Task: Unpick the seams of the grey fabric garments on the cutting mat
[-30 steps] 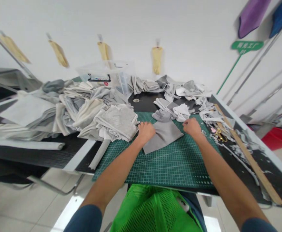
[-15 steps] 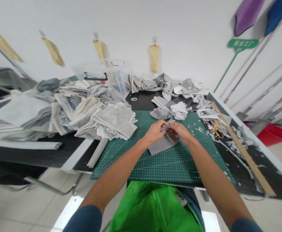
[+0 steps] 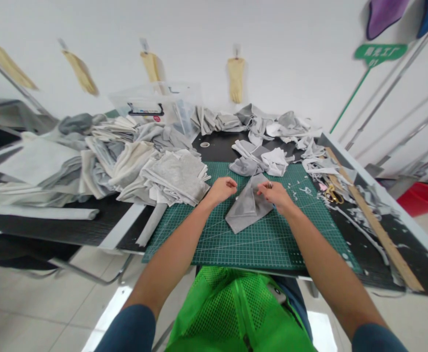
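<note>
Right hand pinches grey cloth, partly folded, on green mat at table's near edge. Left hand just beside, fingers loosely curled, holding nothing visible.

The black table carries a green cutting mat. From the mat's centre, cloth piles sit toward ten o'clock, a tape roll toward eleven, and gold-handled scissors and a wooden strip around three.
</note>
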`<state>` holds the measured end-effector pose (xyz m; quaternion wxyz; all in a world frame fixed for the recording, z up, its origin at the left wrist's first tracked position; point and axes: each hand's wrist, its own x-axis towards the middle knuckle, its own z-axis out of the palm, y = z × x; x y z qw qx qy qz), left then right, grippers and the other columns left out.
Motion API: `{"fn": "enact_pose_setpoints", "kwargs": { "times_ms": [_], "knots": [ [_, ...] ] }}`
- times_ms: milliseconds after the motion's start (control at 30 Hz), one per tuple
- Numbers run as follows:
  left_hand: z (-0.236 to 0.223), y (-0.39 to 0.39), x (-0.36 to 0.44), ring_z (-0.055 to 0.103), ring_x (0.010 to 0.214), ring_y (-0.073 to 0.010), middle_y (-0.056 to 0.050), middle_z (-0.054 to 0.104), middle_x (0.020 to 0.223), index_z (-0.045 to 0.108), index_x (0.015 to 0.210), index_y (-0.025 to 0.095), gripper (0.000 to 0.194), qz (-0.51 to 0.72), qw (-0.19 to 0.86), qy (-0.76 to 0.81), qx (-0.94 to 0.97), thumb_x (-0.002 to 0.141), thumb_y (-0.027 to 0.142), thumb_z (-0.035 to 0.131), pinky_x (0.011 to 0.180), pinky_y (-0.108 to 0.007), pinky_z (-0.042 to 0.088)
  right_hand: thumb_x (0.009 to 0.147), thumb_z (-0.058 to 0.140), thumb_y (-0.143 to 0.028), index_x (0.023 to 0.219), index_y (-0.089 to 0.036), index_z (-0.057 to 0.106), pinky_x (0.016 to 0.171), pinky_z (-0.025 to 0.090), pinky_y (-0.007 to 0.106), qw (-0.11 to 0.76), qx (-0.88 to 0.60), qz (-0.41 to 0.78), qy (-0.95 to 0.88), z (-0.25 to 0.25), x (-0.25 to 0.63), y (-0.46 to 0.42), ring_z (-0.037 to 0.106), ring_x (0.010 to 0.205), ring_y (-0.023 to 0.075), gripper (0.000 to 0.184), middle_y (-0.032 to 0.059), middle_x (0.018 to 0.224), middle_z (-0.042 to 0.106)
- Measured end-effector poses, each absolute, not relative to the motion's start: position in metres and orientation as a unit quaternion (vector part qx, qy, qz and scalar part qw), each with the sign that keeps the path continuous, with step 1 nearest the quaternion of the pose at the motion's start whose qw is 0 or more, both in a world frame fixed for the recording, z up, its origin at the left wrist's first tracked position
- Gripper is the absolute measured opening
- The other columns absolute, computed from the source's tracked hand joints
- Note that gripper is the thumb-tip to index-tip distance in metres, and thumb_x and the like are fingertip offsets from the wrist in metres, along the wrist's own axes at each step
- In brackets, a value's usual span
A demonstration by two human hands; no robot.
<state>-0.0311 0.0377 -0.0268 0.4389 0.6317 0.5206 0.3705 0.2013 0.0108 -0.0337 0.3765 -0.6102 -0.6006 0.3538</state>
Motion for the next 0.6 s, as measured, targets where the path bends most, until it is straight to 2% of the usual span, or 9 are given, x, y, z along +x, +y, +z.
{"fn": "enact_pose_setpoints", "kwargs": {
  "times_ms": [100, 200, 267, 333, 467, 600],
  "knots": [
    [-0.027, 0.038, -0.033, 0.063, 0.067, -0.0133, -0.003, 0.071, 0.07, 0.075, 0.082, 0.013, 0.011, 0.318, 0.396, 0.514, 0.691, 0.073, 0.016, 0.069, 0.065, -0.024, 0.05, 0.085, 0.064, -0.05, 0.082, -0.016, 0.073, 0.054, 0.038, 0.024, 0.37, -0.62, 0.371, -0.585, -0.034, 0.198, 0.01, 0.056, 0.061, 0.0132, 0.036, 0.0048, 0.074, 0.072],
    [-0.029, 0.038, -0.037, 0.061, 0.062, -0.0135, -0.002, 0.071, 0.068, 0.077, 0.085, 0.013, 0.02, 0.25, 0.397, 0.519, 0.715, 0.071, 0.027, 0.078, 0.058, -0.024, 0.045, 0.086, 0.065, -0.05, 0.085, -0.017, 0.074, 0.055, 0.038, 0.024, 0.346, -0.625, 0.365, -0.597, -0.035, 0.197, 0.01, 0.056, 0.062, 0.0134, 0.035, 0.0036, 0.077, 0.073],
    [-0.031, 0.038, -0.04, 0.059, 0.057, -0.0134, -0.001, 0.069, 0.062, 0.079, 0.084, 0.014, 0.021, 0.201, 0.405, 0.517, 0.727, 0.069, 0.028, 0.079, 0.054, -0.023, 0.042, 0.086, 0.065, -0.046, 0.083, -0.018, 0.073, 0.056, 0.038, 0.024, 0.326, -0.615, 0.35, -0.627, -0.037, 0.197, 0.011, 0.057, 0.063, 0.0139, 0.03, 0.0025, 0.075, 0.072],
    [-0.031, 0.038, -0.044, 0.058, 0.055, -0.0131, -0.001, 0.066, 0.058, 0.08, 0.078, 0.014, 0.014, 0.181, 0.404, 0.509, 0.738, 0.07, 0.024, 0.076, 0.053, -0.023, 0.041, 0.086, 0.064, -0.04, 0.081, -0.018, 0.073, 0.058, 0.039, 0.024, 0.311, -0.607, 0.335, -0.65, -0.04, 0.197, 0.012, 0.057, 0.065, 0.0142, 0.024, 0.0017, 0.073, 0.071],
    [-0.022, 0.039, -0.049, 0.056, 0.053, -0.0128, -0.002, 0.064, 0.054, 0.076, 0.066, 0.014, 0.016, 0.229, 0.361, 0.533, 0.731, 0.074, 0.027, 0.073, 0.054, -0.024, 0.041, 0.084, 0.065, -0.036, 0.086, -0.017, 0.074, 0.059, 0.04, 0.025, 0.34, -0.604, 0.333, -0.64, -0.043, 0.199, 0.012, 0.056, 0.065, 0.0144, 0.021, 0.0016, 0.072, 0.07],
    [-0.014, 0.032, -0.038, 0.057, 0.055, -0.0125, -0.002, 0.065, 0.058, 0.075, 0.071, 0.013, 0.026, 0.311, 0.394, 0.509, 0.699, 0.08, 0.037, 0.071, 0.055, -0.024, 0.04, 0.083, 0.07, -0.045, 0.101, -0.016, 0.076, 0.07, 0.048, 0.027, 0.405, -0.519, 0.368, -0.656, -0.038, 0.196, 0.007, 0.062, 0.075, 0.0165, 0.035, 0.0044, 0.086, 0.074]
  ]
}}
